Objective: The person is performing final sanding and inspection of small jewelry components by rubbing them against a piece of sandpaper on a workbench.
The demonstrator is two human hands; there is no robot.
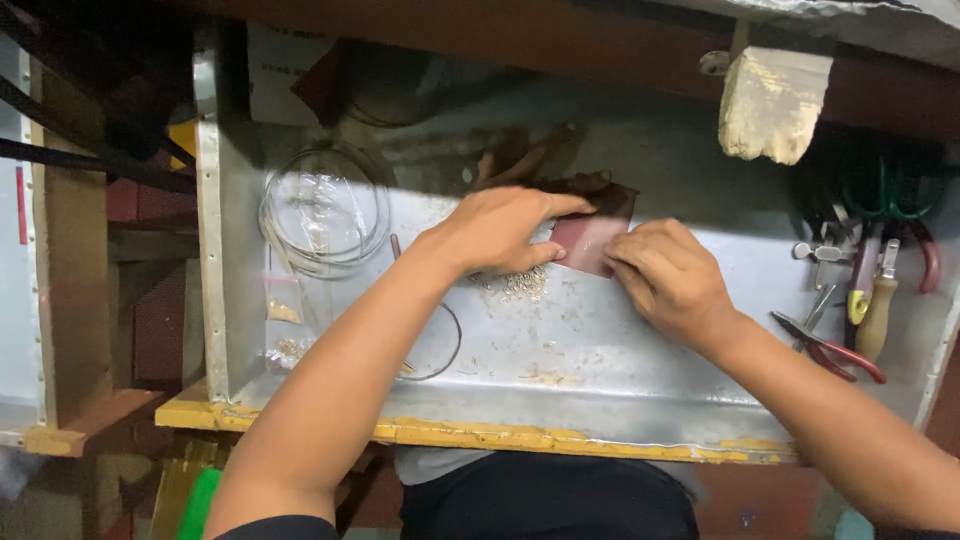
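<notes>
Two bare hands meet over a metal-lined table [600,370] with a yellow front edge. At far left lies a coil of thin wire [325,210], with small clear bags [283,330] of tiny pieces below it and a single wire ring [440,345] nearer the middle. The left hand [495,228] is curled, thumb and fingers closed on the left edge of a small reddish-brown sheet [590,240], which it holds just above a little heap of pale metal bits [520,285]. The right hand [670,280] is closed too, fingertips pinching the sheet's right edge. Judging by the heap and the scattered shavings, some working of small parts is already done, while the untouched coil suggests more is left. At right, red-handled pliers [835,355] and other hand tools [870,290] rest against the wall, and a pale block [770,105] hangs above. Whatever sits under the sheet is hidden, the dark scraps behind it are hard to make out, and the tools' upper parts sink into shadow.
</notes>
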